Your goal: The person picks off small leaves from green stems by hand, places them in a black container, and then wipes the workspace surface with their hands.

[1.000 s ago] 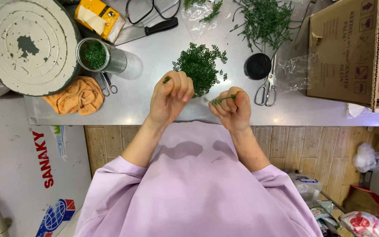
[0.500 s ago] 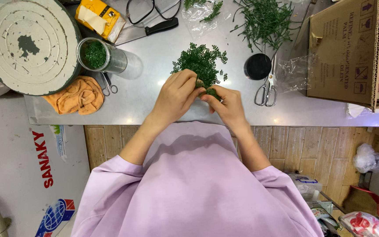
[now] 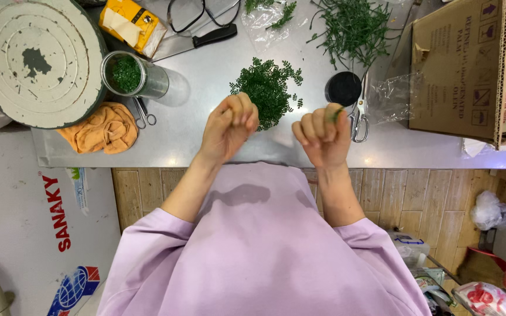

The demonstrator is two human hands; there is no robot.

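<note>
Right hand [image 3: 322, 136] is curled into a loose fist w/ a small green sprig [image 3: 336, 113] pinched at the fingertips. Only a short bit of it pokes out, long axis pointing up and away from the person toward the far side of the table, tilted a little to the right. It's held in the air just above the near edge of the steel table [image 3: 206, 88], right next to the black round lid [image 3: 343, 88] and the scissors [image 3: 358, 114].

Left hand [image 3: 228, 126] is raised too, fingers bunched together w/ tips touching. Can't tell if there's anything between them, too small to see. Both forearms come up from the lilac sleeves and angle inward, wrists bent so the knuckles face the camera; hands are apart w/ a clear gap between.

Just behind the left hand sits the pile of plucked green leaves [image 3: 267, 88]. Further back on the right is a heap of bare green stems [image 3: 352, 26]. Left side: a glass jar [image 3: 133, 75] w/ greens in it, an orange cloth [image 3: 102, 127], small scissors [image 3: 143, 112], and a big round white board [image 3: 33, 58]. Cardboard box [image 3: 458, 64] at the right edge.
</note>
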